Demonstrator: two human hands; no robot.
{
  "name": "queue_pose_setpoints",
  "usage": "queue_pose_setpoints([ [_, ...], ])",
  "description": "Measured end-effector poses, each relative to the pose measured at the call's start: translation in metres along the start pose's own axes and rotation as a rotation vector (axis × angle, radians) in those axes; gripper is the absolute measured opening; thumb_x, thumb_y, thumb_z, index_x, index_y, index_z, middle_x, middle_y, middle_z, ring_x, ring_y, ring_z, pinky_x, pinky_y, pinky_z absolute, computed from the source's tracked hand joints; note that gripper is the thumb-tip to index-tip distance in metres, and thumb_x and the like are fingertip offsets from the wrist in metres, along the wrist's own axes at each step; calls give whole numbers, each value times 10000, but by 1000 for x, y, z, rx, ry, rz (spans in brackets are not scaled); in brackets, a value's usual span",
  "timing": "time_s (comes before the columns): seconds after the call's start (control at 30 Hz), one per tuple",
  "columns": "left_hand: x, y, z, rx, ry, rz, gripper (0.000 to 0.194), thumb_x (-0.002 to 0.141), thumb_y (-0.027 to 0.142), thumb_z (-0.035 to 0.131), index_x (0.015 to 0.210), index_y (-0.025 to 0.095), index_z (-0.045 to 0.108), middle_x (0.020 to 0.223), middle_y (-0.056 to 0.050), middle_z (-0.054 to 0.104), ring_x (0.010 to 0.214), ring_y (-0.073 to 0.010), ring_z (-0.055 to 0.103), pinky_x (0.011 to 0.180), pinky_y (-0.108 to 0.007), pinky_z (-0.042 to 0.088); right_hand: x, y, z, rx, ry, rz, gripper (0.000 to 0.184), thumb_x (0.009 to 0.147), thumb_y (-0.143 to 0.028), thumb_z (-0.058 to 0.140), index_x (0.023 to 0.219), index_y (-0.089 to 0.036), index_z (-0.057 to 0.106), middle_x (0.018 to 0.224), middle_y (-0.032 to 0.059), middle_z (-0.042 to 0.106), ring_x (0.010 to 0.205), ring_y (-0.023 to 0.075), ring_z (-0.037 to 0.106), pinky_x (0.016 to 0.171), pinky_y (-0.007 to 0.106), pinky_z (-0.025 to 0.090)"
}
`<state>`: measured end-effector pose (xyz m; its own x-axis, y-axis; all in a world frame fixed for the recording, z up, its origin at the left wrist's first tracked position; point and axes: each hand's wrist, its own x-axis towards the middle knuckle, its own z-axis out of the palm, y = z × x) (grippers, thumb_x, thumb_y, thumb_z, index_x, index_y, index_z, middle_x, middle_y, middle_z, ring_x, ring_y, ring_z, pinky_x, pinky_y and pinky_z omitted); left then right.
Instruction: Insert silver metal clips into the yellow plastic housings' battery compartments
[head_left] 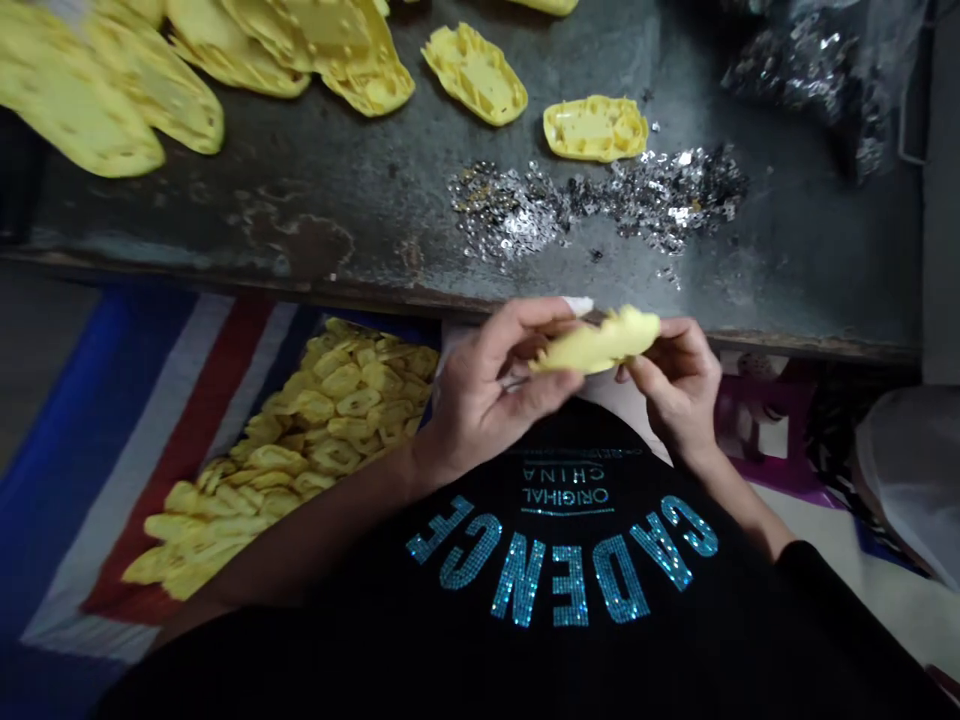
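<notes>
Between my two hands, just off the table's front edge, a yellow plastic shell (596, 343) is held tilted so that its side faces me. My left hand (499, 375) grips its left end between thumb and fingers, with something white on one fingertip. The fingers of my right hand (679, 380) pinch the shell's right end; whether a small part is in them too is hidden. On the table ahead lie small shiny metal pieces (517, 215) in a loose spread. Beyond them two similar yellow shells, one upright-facing shell (596, 130) and another shell (476, 75), lie with their hollow sides up.
More yellow shells (277, 45) are heaped at the table's (300, 220) back left. A plastic bag of metal pieces (802, 65) sits at the back right. Below, left of my lap, a striped sack (195, 440) holds many yellow parts (330, 410). A purple container (772, 430) stands under the table's right.
</notes>
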<state>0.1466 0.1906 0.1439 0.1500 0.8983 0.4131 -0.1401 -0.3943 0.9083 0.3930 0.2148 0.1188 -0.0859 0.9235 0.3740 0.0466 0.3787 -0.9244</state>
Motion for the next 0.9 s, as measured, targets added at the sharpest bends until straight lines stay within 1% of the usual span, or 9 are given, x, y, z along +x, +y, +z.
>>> queue_pose_setpoints([
  [0.1,5,0,-7,79,196,-51,262,1165,494,708,1175,234,742,821,34,725,573,-95,639,540,-192,541,10,-14,0,84,-314,211,380,913,-526,1013,1103,-288,785,956,-14,814,794,168,753,726,305,628],
  [0.2,10,3,-19,168,-6,-184,268,1132,480,760,1073,222,714,760,50,627,575,-89,557,484,-179,437,29,-30,1,67,-420,204,513,860,-486,1064,1267,-292,820,1107,9,847,957,191,780,882,336,656],
  [0.3,6,4,-26,186,-147,-280,283,1113,479,776,1073,213,691,819,26,653,660,-102,601,548,-178,459,40,-38,17,90,-529,253,492,833,-463,1085,1198,-265,822,1032,-3,822,900,175,749,816,308,643],
  [0.43,-14,-2,-25,-88,-45,-400,532,1026,481,883,1416,266,593,1139,-49,812,900,-184,790,745,-240,634,34,-26,41,318,-306,375,480,853,-562,1053,1012,-265,711,883,-41,783,721,130,702,620,241,598],
  [0.5,-25,-6,-25,-113,23,-417,500,998,435,918,1351,253,614,1138,-53,826,909,-180,786,759,-237,639,34,-19,39,308,-306,347,485,884,-610,1014,1014,-270,693,840,-50,768,661,126,682,562,235,576],
  [0.6,-32,-8,-28,-134,213,-434,351,1050,466,838,1251,250,648,1011,-21,808,709,-139,702,554,-206,548,50,-17,17,4,-400,97,403,945,-556,968,1145,-264,777,944,-3,819,799,179,773,710,315,661],
  [0.7,-26,-8,-36,-152,314,-489,354,1051,532,792,1224,250,667,911,-2,770,567,-122,610,411,-211,440,85,-15,-10,-546,-166,-251,119,1048,-372,837,1116,-274,840,1034,47,835,953,239,779,897,421,644],
  [0.8,-16,-7,-42,-192,310,-539,350,1049,552,770,1164,239,662,861,3,747,553,-132,610,375,-218,412,120,-6,-19,-910,-173,-331,110,1070,-311,745,1055,-279,849,1036,76,825,986,295,745,968,507,593],
  [0.9,-12,-6,-42,-260,315,-551,331,1046,541,765,1137,247,645,877,4,750,613,-160,672,377,-222,430,139,3,-11,-1082,-257,-320,116,1061,-338,738,1017,-267,818,1047,105,811,1075,360,709,1026,571,548],
])
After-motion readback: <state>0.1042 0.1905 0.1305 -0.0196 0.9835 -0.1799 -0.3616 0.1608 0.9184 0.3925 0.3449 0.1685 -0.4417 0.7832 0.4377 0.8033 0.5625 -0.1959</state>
